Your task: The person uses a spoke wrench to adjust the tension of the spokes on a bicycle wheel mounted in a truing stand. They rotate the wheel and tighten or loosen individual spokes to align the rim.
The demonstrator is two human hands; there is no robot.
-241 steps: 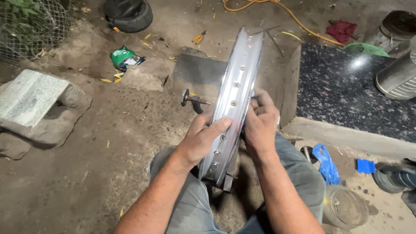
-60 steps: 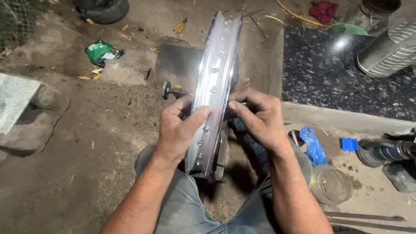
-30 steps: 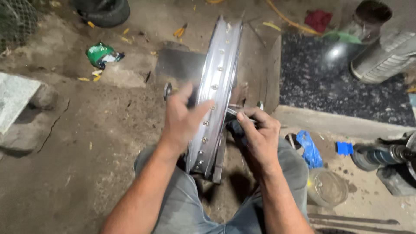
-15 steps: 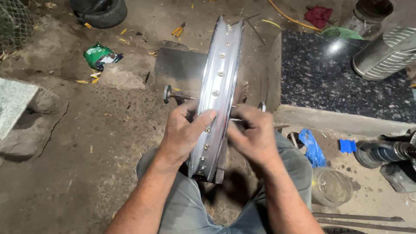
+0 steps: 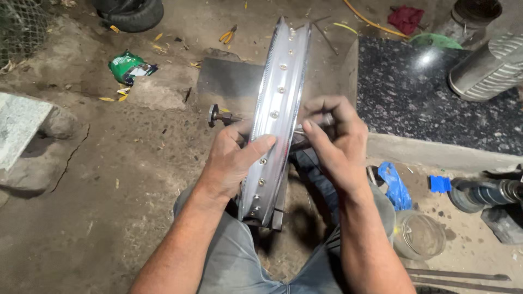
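A shiny silver wheel rim (image 5: 280, 92) stands on edge between my knees, seen edge-on, with a row of spoke nipples down its channel. My left hand (image 5: 234, 160) lies against the rim's left side, thumb pressed across the channel. My right hand (image 5: 335, 139) is on the rim's right side, fingers pinched on a thin spoke near the hub. An axle bolt (image 5: 219, 115) sticks out to the left behind my left hand. The hub itself is hidden by the rim and hands.
A dark speckled stone slab (image 5: 430, 92) lies at right with a ribbed metal cylinder (image 5: 487, 68) on it. A glass jar (image 5: 417, 234), blue rag (image 5: 395, 185) and blue scrap (image 5: 439, 183) sit by my right knee. Green packet (image 5: 128, 66), pliers (image 5: 229, 35), tyre (image 5: 133, 8) lie farther off.
My right hand has shifted up along the rim's right side and now pinches a spoke. My left hand stays on the rim with the thumb across it. The view moved slightly.
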